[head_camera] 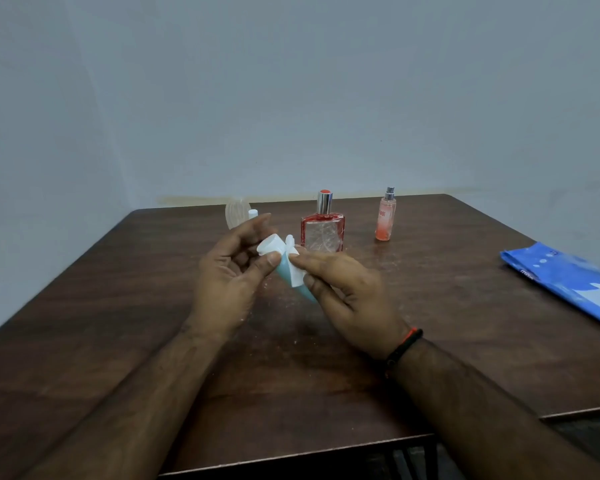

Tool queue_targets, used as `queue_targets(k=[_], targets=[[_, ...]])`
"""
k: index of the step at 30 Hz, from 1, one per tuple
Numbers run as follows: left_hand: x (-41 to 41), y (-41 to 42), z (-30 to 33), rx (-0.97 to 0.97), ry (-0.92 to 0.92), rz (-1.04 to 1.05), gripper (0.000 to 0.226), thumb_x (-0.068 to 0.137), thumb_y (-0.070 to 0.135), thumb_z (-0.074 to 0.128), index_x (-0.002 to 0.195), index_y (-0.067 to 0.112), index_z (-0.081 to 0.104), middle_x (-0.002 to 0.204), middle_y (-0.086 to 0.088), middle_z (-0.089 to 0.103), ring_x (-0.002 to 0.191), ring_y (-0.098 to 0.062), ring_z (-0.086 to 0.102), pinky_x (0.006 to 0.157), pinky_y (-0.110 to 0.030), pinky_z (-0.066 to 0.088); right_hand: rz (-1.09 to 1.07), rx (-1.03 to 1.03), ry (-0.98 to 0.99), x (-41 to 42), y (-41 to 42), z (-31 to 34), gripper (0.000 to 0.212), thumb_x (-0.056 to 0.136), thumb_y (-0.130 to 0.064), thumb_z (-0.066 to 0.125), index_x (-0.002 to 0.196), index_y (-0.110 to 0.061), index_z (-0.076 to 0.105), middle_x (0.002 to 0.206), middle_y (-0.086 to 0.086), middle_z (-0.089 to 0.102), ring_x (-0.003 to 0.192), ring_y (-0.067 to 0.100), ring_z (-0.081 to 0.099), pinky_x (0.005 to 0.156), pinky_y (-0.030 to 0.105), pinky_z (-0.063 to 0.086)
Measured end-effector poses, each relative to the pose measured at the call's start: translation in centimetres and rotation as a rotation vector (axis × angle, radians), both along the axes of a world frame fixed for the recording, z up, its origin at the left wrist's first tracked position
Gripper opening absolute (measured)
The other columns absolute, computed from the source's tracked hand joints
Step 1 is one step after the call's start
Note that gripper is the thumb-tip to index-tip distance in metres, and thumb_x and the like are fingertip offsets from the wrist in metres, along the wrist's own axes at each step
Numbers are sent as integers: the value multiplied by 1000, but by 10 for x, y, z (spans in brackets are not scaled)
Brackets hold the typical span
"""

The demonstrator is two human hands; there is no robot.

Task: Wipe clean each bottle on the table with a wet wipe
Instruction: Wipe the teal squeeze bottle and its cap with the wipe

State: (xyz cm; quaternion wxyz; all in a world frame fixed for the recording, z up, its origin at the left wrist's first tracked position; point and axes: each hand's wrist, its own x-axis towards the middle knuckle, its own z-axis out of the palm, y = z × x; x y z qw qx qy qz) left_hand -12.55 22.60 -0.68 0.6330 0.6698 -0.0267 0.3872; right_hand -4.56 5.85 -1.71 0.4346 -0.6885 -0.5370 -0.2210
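Teal tube [286, 277] with white cap held above the table [118, 306], centre. Left hand [227, 275]: grip pinches the cap end. Right hand [349, 296]: grip presses a white wet wipe [293, 268] around the tube body. Behind stand a red square perfume bottle [323, 226], a pink spray bottle [386, 216] and a clear ribbed bottle [237, 211]. Blue wipes pack [565, 278] lies far right.

Four bottles [323, 223], one wet wipe [293, 268], one wipes packet [568, 278], two hands [222, 271].
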Motion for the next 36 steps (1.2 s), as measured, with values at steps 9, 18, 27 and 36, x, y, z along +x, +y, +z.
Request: queue_targets(k=[9,18,27,36], targets=[[3,13,-2,-248,-33,40,35,76,15,70,111,16,70,120,-6,71,117,-22,64,93,-36,57,-139,18,18,2,-1,0,29,91,-23,60,117,-14,67,103,-7,67,90,3,53,77,26,45],[1,15,-1,-416,13,-46,34,78,14,64,111,11,68,117,-4,68,109,-21,66,83,-32,61,-188,126,49,3,0,0,24,93,-20,64,116,-15,67,96,-5,69,84,6,58,69,32,54],[1,6,-9,-221,315,-228,34,75,23,74,104,4,73,96,-18,74,78,-22,72,60,-24,58,-308,399,108,14,-3,2,26,95,-16,60,119,-13,68,102,3,72,93,17,67,80,37,56],[-3,2,-8,93,440,-142,45,66,28,81,107,12,72,86,-7,77,70,-18,72,64,-29,59,-354,334,-117,13,-5,4,31,88,5,66,118,-3,68,117,6,70,98,27,62,92,24,47]])
